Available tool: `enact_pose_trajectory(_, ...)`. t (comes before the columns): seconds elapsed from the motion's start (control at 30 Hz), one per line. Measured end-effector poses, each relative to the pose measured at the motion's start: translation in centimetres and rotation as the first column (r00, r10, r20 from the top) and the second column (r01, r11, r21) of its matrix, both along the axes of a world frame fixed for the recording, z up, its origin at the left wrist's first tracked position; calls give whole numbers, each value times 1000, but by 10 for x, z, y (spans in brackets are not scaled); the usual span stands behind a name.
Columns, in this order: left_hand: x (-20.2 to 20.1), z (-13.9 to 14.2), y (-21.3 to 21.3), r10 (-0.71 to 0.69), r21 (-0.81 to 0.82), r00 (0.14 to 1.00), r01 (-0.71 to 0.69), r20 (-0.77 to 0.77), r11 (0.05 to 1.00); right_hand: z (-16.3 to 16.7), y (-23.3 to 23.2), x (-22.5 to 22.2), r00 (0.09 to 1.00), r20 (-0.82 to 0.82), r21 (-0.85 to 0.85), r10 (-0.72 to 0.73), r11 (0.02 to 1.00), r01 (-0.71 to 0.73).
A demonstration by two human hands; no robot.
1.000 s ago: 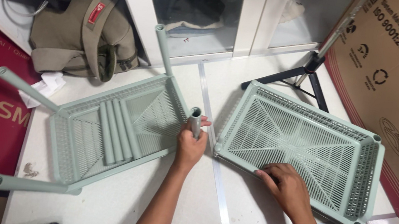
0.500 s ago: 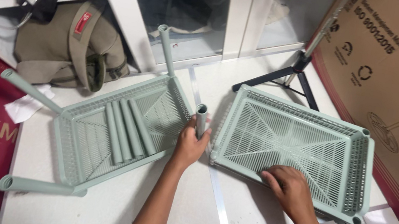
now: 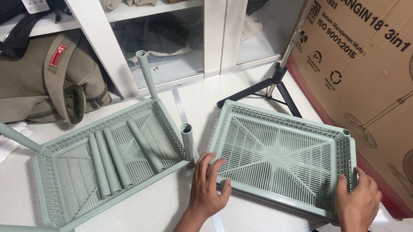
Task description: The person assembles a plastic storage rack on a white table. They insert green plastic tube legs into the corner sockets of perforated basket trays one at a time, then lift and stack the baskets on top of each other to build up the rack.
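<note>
Both hands on the free shelf tray (image 3: 282, 158), centre-right of frame, flat on the white floor.

Left hand (image 3: 209, 180) lies open, fingers spread on the tray's near-left edge; right hand (image 3: 358, 199) curls over the right rim in a loose grip. My read: keep hold of opposite edges and lift level so the mesh doesn't flex. Count: 2 green trays, this one and the legged tray (image 3: 106, 158) at lower left; 4 upright legs on it; 4 loose tubes (image 3: 111, 159) lying inside.
</note>
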State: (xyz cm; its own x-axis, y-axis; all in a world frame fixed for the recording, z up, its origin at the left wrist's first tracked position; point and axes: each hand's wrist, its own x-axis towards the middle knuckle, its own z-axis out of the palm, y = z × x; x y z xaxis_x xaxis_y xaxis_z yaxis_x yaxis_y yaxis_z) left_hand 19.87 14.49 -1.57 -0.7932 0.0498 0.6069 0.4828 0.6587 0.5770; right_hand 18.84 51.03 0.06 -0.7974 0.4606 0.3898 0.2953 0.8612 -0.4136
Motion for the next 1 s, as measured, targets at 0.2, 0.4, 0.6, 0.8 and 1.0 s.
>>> enact_pose_trajectory(0.2,-21,18,0,50,95,966,-76,254,993,-13,17,1,960,247,-201,-134,962,186)
enact_pose_trajectory(0.4,-37,6,-12,-190,513,832,-128,522,849,-11,21,10,965,232,-339,-122,920,198)
enact_pose_trajectory(0.6,-34,-5,-9,-123,362,893,-48,433,931,-11,14,15,978,173,-364,-118,915,175)
enact_pose_trajectory(0.8,-34,-2,-7,-101,356,881,-81,463,931,-12,11,16,985,133,-231,-108,963,136)
enact_pose_trajectory(1.0,-34,-1,-4,-47,341,928,-88,368,936,-15,10,16,986,131,-164,-104,978,125)
